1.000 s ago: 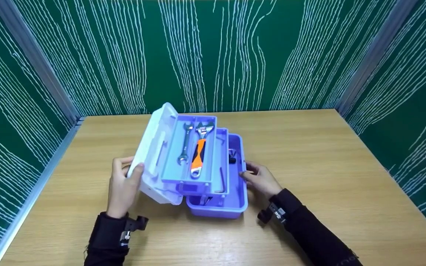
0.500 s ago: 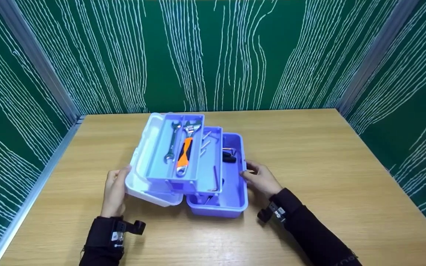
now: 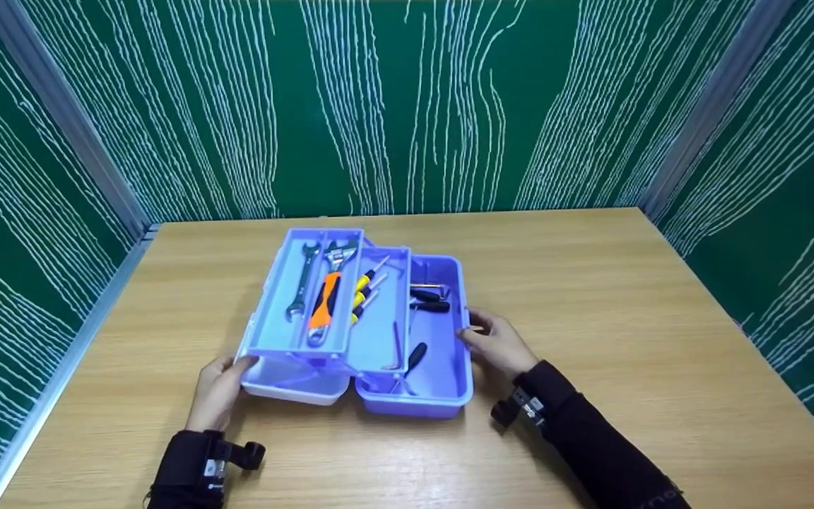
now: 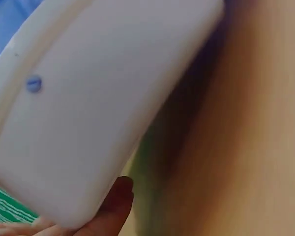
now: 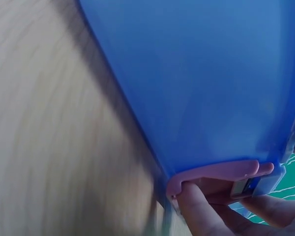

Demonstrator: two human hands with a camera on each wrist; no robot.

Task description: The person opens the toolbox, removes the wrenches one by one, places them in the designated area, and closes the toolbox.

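A purple toolbox [image 3: 414,408] lies opened out on the table, its white lid [image 3: 294,393] swung over to the left and tilted low. My left hand [image 3: 215,396] grips the lid's outer edge, thumb on top. At the opposite side my right hand [image 3: 500,345] holds the box's wall, thumb over the rim and fingers by a pink latch [image 5: 211,172]. The upper tray [image 3: 269,339] carries an open-end wrench [image 3: 302,283] and an orange-handled adjustable wrench [image 3: 325,300]. In the lower tray [image 3: 372,339] are yellow-and-black screwdrivers [image 3: 361,298] and a hex key [image 3: 397,345].
Several black-handled tools [image 3: 429,306] lie in the bottom of the box. The wooden table [image 3: 591,297] spreads around it, with green white-lined walls [image 3: 449,106] behind and at both sides. Black wrist cameras [image 3: 244,456] sit on both sleeves.
My left hand has brought the lid down and to the left. Both trays have fanned out leftward, uncovering the screwdrivers and the tools in the bottom. My right hand has stayed put.
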